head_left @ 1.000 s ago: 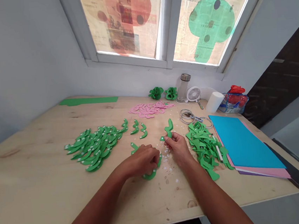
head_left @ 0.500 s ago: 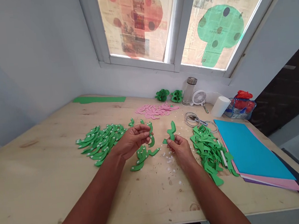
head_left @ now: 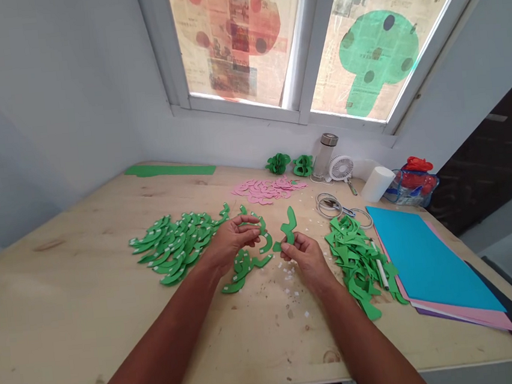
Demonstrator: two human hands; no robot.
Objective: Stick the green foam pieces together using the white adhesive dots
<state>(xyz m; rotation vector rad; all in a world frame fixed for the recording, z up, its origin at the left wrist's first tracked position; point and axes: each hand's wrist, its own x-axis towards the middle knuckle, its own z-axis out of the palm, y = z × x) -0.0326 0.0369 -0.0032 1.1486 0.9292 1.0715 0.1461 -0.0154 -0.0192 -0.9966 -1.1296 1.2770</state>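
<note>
My left hand (head_left: 237, 235) pinches a curved green piece (head_left: 267, 241) with small white squares on it, above the middle of the table. Just to its right, my right hand (head_left: 304, 252) is closed on a wavy green piece (head_left: 289, 225) that stands up from the fingers. Beneath and between the hands lie a few green pieces (head_left: 244, 267) with white squares. A large heap of similar curved green pieces (head_left: 173, 245) spreads left of my left hand. Tiny white scraps (head_left: 289, 276) dot the wood near my right hand.
Green offcuts (head_left: 355, 261) with a white pen lie right, beside blue sheets (head_left: 430, 260). Pink pieces (head_left: 267, 189), two green paper balls, a bottle (head_left: 325, 155), a small fan (head_left: 340, 167), a white roll (head_left: 378, 184), rings and a basket (head_left: 412, 187) stand behind.
My right hand and its green piece have moved slightly left, closer to my left hand. The curved piece at my left hand has shifted a little to the right.
</note>
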